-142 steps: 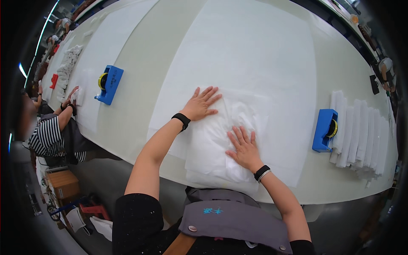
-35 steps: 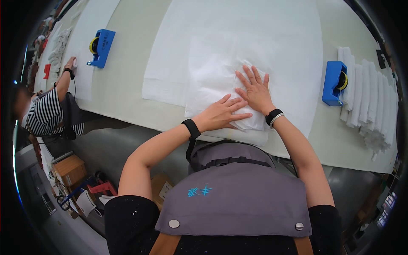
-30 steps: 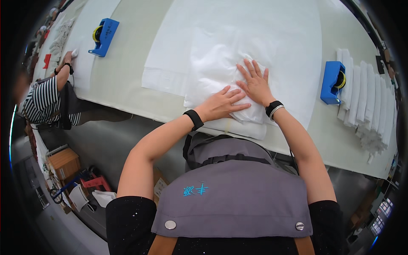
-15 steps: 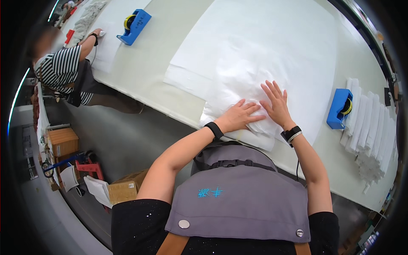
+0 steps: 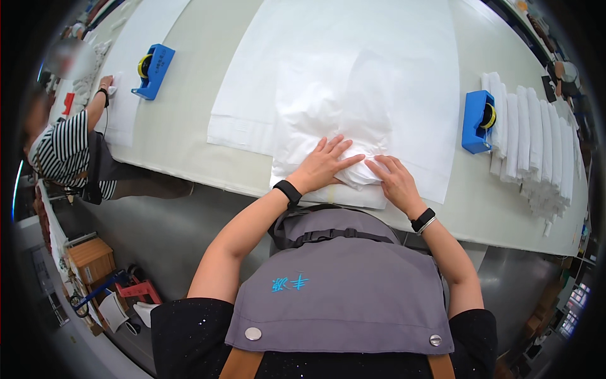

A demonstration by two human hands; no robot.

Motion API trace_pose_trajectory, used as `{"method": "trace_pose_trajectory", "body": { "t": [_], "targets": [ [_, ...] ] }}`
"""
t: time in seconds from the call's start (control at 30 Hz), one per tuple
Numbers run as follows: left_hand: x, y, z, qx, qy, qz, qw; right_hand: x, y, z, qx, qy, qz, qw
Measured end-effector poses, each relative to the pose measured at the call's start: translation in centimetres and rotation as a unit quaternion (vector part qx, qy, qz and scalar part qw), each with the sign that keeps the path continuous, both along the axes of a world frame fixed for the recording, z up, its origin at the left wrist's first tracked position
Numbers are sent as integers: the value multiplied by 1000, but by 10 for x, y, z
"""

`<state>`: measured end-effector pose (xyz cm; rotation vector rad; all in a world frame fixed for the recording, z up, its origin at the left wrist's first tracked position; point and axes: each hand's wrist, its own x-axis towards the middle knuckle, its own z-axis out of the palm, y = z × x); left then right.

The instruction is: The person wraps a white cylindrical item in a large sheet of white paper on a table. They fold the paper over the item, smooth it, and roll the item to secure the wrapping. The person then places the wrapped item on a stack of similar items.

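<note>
A soft, wrinkled white bundle (image 5: 306, 114) of thin sheet material lies on a wide white sheet (image 5: 418, 76) near the table's front edge. My left hand (image 5: 319, 163) presses on the bundle's near part, fingers spread and extended. My right hand (image 5: 396, 181) is at the bundle's lower right, fingers apart and slightly bent, fingertips touching the crumpled material close to the left hand's fingertips. Each wrist has a black band. A grey padded pack (image 5: 338, 303) on my front sits below the hands.
Blue tape dispensers (image 5: 153, 71) (image 5: 478, 123) stand left and right on the table (image 5: 171, 126), the right one beside several folded white strips (image 5: 530, 139). A co-worker (image 5: 66, 148) in stripes works at the left. On the floor are cardboard boxes (image 5: 90, 258) and a red cart (image 5: 142, 292).
My right hand has moved down from the middle of the bundle to its near right part, and its fingers are more bent. My left hand stays pressed on the bundle.
</note>
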<state>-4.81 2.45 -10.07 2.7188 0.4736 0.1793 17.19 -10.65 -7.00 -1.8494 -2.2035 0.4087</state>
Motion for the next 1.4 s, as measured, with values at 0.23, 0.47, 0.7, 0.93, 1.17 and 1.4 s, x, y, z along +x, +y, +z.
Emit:
{"method": "trace_pose_trajectory", "body": {
  "t": [0.23,0.47,0.7,0.93,1.17,1.4],
  "targets": [
    [1,4,-5,-40,-48,14,998,0,-10,-3,11,29,-58,998],
    [2,3,-8,10,-9,-3,1000,-2,-11,30,-57,69,-68,994],
    [2,1,-7,20,40,-2,999,-43,20,-24,-46,45,-58,996],
    [11,22,28,-141,113,-27,983,-43,17,-32,-60,-14,-69,996],
    [144,96,83,20,-160,80,984,-43,15,-36,-36,-24,-70,997],
    [266,158,87,137,322,147,925,-49,15,-31,-28,-10,-92,995]
  ]
}}
